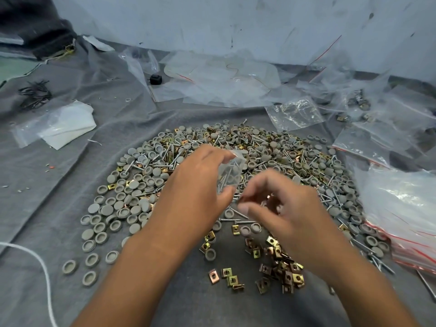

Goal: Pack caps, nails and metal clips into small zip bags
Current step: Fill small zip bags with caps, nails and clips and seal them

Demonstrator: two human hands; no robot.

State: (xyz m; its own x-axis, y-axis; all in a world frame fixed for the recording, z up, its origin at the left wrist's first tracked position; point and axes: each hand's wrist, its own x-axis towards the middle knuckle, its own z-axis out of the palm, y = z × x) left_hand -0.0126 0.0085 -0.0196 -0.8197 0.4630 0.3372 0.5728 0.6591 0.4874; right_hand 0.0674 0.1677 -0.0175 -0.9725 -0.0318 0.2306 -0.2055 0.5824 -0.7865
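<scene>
My left hand (198, 182) holds a small clear zip bag (230, 172) between thumb and fingers; nails and a grey cap show through it. My right hand (280, 208) hovers just right of the bag with its fingers curled, blurred, and what it pinches cannot be made out. Beneath both hands spreads a wide heap of grey caps (132, 197), nails (259, 140) and brass-coloured metal clips (280, 263) on a grey cloth (59, 208).
A stack of red-striped zip bags (405, 223) lies at the right. More empty and filled bags (224, 79) are scattered at the back. A white cord (44, 265) crosses the lower left; black wire pieces (34, 94) lie far left.
</scene>
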